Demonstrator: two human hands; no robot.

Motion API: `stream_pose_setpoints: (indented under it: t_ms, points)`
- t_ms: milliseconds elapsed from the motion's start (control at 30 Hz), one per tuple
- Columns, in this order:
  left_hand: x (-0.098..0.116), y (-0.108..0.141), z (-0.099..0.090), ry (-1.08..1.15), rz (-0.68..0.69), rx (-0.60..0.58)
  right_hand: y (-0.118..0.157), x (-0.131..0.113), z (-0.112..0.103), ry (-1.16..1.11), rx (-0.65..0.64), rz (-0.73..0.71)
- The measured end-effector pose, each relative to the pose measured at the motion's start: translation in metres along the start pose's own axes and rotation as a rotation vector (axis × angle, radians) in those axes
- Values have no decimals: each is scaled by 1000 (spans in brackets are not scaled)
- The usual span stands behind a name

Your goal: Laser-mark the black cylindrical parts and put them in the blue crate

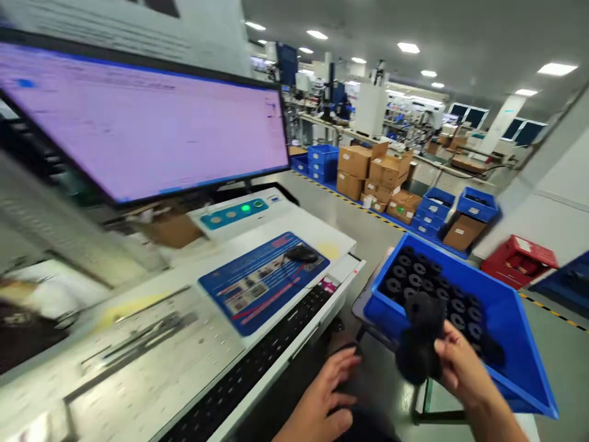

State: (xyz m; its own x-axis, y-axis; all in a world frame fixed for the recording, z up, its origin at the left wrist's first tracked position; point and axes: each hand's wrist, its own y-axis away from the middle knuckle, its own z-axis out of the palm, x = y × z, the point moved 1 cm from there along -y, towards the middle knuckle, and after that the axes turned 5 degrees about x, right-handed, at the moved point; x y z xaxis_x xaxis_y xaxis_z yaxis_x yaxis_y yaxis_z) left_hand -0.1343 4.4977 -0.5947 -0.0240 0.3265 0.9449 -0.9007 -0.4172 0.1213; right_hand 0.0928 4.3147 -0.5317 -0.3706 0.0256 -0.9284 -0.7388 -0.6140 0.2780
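Note:
My right hand [460,362] grips a dark black part [418,337] with rounded ends, held over the near edge of a blue bin [515,319]. Motion blurs the part, and I cannot tell whether it is one piece or two. Inside the bin, several black round parts [415,281] with ring-shaped tops stand in rows. Left of the bin, my left hand [324,399] hangs in the air by the desk front, its fingers apart and nothing in them.
A monitor [175,116] stands on the white desk, above a mouse pad [257,288] with a mouse [301,253]. The keyboard [257,368] lies on a pull-out tray. A perforated metal plate [175,374] is at left. Cardboard boxes [354,162] and a red crate [519,261] stand beyond.

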Motion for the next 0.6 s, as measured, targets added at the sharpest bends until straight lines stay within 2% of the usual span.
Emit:
stream_pose_setpoints:
  t_ms: [33, 67, 133, 200, 267, 333, 433, 500, 600]
  points:
    - [11, -3, 10, 90, 30, -115, 10, 25, 21, -66, -118, 73]
    - [20, -5, 16, 192, 64, -176, 20, 47, 38, -113, -225, 150]
    - [28, 0, 20, 308, 48, -223, 36, 86, 61, -147, -385, 293]
    - [23, 13, 16, 348, -19, -166, 46, 115, 70, -128, -483, 397]
    - [12, 30, 10, 345, -89, -64, 51, 133, 71, -106, -540, 473]
    - [2, 44, 7, 321, -129, 2, 51, 141, 68, -89, -570, 526]
    - [-2, 52, 7, 207, -143, 43, 50, 135, 61, 19, -596, 544]
    - [1, 52, 7, 105, -161, 87, 49, 125, 56, 168, -567, 471]
    - [6, 46, 7, -25, -224, 143, 48, 109, 47, 434, -369, 215]
